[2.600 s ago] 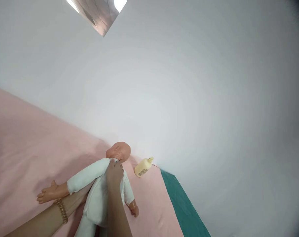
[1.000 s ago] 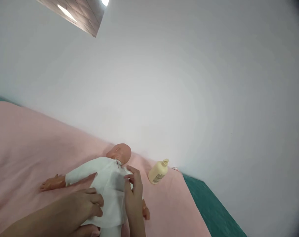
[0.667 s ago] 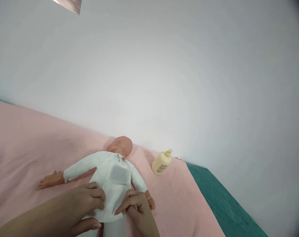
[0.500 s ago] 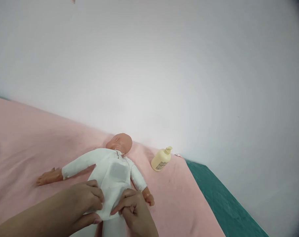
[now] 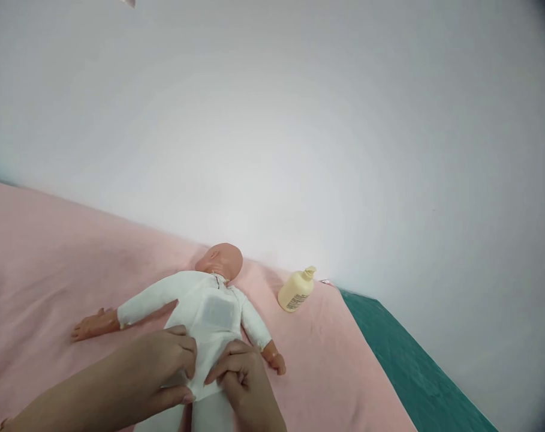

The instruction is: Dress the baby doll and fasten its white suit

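Observation:
A baby doll (image 5: pixel 189 300) with a white cloth body lies stretched out, arms spread and head turned to one side. A grey rectangular panel (image 5: pixel 218 313) shows on its torso. Around its hips is a white diaper (image 5: pixel 205 360). My left hand (image 5: pixel 166 367) is closed at the diaper's left side, fingers curled over the upper edge and thumb lower down. On the right side, my right hand (image 5: pixel 243 375) pinches the diaper, index finger and thumb bent inward. The fingertips are partly hidden against the white material.
A pale yellow pump bottle (image 5: pixel 296 291) stands right of the doll's head. Pink cloth (image 5: pixel 330 354) lies under both, and a green surface (image 5: pixel 402 348) shows beyond its right edge. A white wall (image 5: pixel 272 132) rises behind.
The view has shifted a little, so doll and bottle sit slightly farther right. Both hands stay at the diaper with nearly the same grip.

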`<act>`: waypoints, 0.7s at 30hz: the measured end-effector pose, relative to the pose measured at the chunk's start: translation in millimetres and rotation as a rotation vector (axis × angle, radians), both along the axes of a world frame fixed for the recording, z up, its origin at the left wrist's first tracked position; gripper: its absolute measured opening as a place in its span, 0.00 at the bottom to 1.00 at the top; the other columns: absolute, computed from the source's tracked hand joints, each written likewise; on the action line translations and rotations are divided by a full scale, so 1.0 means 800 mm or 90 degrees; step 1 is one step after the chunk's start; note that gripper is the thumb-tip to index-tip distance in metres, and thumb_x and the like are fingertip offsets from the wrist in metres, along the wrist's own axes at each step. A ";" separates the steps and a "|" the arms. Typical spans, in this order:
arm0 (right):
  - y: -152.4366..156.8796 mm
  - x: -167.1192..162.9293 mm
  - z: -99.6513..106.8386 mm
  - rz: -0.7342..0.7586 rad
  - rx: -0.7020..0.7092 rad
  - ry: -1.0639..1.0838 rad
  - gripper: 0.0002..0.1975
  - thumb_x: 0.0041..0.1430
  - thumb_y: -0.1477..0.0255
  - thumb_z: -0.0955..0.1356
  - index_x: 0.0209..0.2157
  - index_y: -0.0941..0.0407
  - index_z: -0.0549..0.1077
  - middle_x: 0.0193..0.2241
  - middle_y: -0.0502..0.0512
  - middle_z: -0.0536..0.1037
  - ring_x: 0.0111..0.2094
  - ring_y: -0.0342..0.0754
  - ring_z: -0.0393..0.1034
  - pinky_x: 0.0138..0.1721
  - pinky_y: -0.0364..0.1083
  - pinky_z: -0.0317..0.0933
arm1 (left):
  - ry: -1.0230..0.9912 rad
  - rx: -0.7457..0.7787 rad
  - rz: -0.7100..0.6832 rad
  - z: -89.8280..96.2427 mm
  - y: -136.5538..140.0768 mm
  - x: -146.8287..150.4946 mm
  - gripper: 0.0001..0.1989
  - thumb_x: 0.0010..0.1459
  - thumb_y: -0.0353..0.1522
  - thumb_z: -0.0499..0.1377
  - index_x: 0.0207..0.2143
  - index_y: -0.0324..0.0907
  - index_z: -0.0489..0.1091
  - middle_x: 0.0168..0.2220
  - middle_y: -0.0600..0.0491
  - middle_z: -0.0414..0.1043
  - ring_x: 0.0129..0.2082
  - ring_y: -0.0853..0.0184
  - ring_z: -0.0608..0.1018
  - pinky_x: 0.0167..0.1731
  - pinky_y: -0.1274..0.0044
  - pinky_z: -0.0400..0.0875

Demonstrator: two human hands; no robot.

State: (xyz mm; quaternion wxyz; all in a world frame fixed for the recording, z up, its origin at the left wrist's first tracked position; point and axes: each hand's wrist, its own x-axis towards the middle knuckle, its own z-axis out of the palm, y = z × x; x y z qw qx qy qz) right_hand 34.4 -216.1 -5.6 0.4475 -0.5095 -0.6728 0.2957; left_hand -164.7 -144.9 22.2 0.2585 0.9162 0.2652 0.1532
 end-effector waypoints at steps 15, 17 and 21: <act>0.013 0.001 -0.024 -0.074 -0.032 0.096 0.21 0.44 0.84 0.61 0.27 0.50 0.82 0.29 0.53 0.76 0.34 0.47 0.69 0.37 0.44 0.60 | -0.031 -0.138 -0.028 0.005 0.020 0.004 0.01 0.54 0.33 0.60 0.30 0.45 0.71 0.37 0.59 0.72 0.39 0.66 0.73 0.39 0.77 0.62; 0.013 0.000 -0.022 -0.075 -0.018 0.087 0.21 0.45 0.84 0.61 0.26 0.50 0.82 0.29 0.53 0.76 0.34 0.47 0.69 0.36 0.44 0.60 | -0.039 -0.151 -0.038 0.000 0.025 0.004 0.02 0.55 0.33 0.59 0.31 0.45 0.71 0.37 0.59 0.71 0.38 0.67 0.73 0.38 0.77 0.63; 0.013 -0.001 -0.019 -0.080 0.083 0.026 0.21 0.48 0.84 0.61 0.29 0.50 0.82 0.30 0.53 0.76 0.35 0.48 0.69 0.39 0.45 0.60 | -0.094 -0.066 -0.014 -0.012 0.033 0.010 0.05 0.58 0.32 0.55 0.32 0.44 0.70 0.37 0.56 0.71 0.37 0.65 0.72 0.38 0.76 0.62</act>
